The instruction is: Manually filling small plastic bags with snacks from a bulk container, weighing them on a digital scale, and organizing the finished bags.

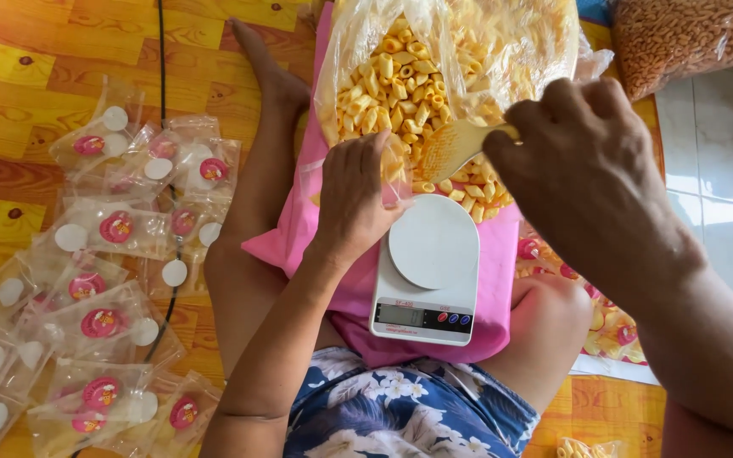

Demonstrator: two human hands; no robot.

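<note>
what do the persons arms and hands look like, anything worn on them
Both arms are bare to the picture's edge: no sleeves, gloves, watch or bracelets in view. No rings show on the left hand or the right hand. The only clothing in view is a blue floral garment at the lap.

Empty clear pouches strewn on wood-pattern floor; black cable; second snack sack.

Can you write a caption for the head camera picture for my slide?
Right hand scoops yellow tube snacks with a scoop; left hand by white scale.
</note>
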